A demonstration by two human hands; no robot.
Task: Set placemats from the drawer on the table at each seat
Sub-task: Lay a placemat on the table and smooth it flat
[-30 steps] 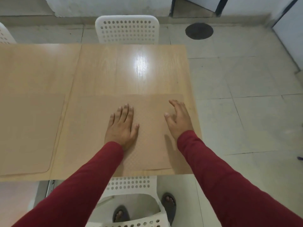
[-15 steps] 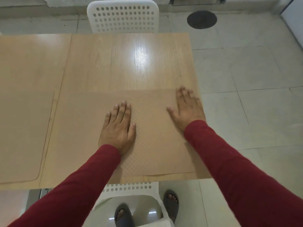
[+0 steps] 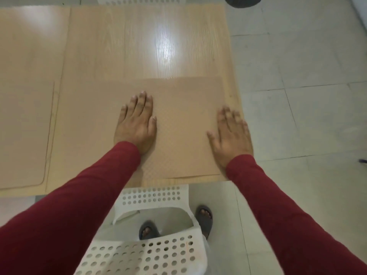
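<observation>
Both palms flat, fingers straight: left hand (image 3: 137, 124) mid-placemat (image 3: 178, 124), right hand (image 3: 231, 135) frame-right edge. Advice: square it parallel to table (image 3: 139, 46) edge.

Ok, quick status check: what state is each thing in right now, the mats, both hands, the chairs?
Near placemat: flat on the table, under both hands.
Left placemat: flat at the next seat, untouched.
Left hand: open, palm down on the near placemat.
Right hand: open, blurred, at the mat's right edge.
Near chair: pushed in below the table edge.
Far chair: only its top shows.
</observation>
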